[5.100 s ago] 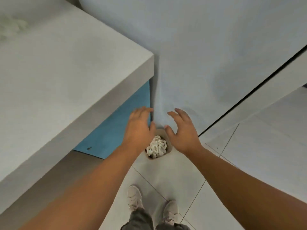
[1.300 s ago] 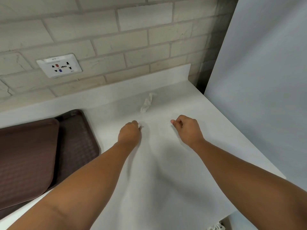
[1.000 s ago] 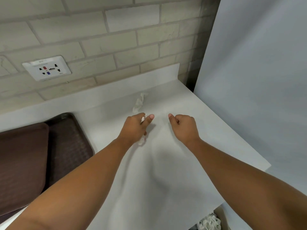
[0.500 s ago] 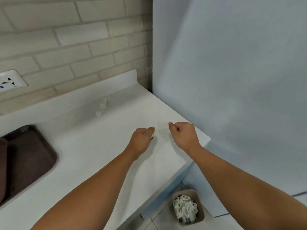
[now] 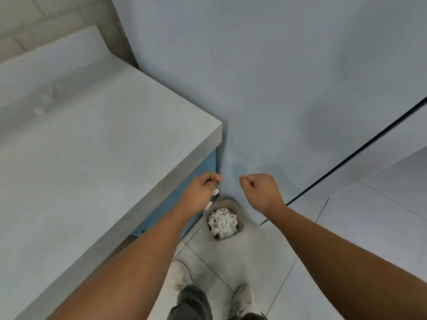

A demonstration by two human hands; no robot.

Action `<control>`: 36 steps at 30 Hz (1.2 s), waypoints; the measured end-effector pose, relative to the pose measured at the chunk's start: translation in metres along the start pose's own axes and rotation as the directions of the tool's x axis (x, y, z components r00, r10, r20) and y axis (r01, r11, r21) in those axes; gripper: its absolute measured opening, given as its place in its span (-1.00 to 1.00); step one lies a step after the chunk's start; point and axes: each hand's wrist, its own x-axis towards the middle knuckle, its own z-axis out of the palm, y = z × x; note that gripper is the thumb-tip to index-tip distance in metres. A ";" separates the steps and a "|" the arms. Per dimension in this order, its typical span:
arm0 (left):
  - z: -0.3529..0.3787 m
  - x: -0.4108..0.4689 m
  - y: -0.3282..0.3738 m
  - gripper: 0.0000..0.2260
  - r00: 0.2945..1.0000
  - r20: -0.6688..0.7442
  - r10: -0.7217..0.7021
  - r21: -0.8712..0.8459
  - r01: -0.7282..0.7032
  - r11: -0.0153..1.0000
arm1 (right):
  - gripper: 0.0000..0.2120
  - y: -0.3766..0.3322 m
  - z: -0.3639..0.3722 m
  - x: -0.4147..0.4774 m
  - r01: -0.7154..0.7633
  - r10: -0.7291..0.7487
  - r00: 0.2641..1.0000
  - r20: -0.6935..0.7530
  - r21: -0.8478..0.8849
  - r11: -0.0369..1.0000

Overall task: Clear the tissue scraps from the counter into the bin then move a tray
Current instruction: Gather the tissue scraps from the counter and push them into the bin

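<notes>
My left hand (image 5: 201, 190) is past the counter's corner, above the floor, and grips a white tissue scrap (image 5: 215, 191) that hangs from under its fingers. My right hand (image 5: 260, 190) is curled into a fist beside it; I cannot see anything in it. Below and between them stands a small grey bin (image 5: 239, 219) on the floor, filled with white tissue scraps (image 5: 222, 222). One more twisted tissue scrap (image 5: 47, 98) lies far back on the white counter (image 5: 97, 158). The tray is out of view.
A pale blue wall (image 5: 277, 77) runs along the counter's right end, with a dark seam (image 5: 360, 151) lower right. Blue cabinet front (image 5: 178, 199) sits under the counter. My shoes (image 5: 182, 276) stand on grey floor tiles below the bin.
My view swung from the counter down to the floor. Both hands moved off the counter's edge to above the bin, the left still holding its scrap. The tray left the view.
</notes>
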 end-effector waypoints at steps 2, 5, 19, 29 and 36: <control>0.024 0.013 -0.028 -0.82 1.000 0.014 0.003 0.022 -0.003 1.000 | -0.45 0.032 0.012 -0.004 -0.016 0.017 1.000 0.015 -0.049 0.999; 0.051 0.034 -0.083 -0.80 0.999 0.009 -0.052 0.038 0.052 0.998 | -0.45 0.079 0.039 -0.007 -0.057 0.064 0.997 0.052 -0.124 0.991; 0.148 0.162 -0.317 -0.62 0.920 -0.106 -0.377 0.082 0.386 0.919 | -0.76 0.265 0.191 0.010 -0.391 0.384 0.882 0.275 -0.030 0.920; 0.201 0.226 -0.389 -0.77 0.877 0.075 -0.475 -0.010 0.477 0.879 | -0.72 0.362 0.264 0.000 -0.382 0.395 0.878 0.269 -0.102 0.919; 0.183 0.225 -0.405 -0.66 0.929 0.047 -0.368 0.167 0.356 0.919 | -0.75 0.363 0.294 0.021 -0.465 0.455 0.866 0.207 0.003 0.885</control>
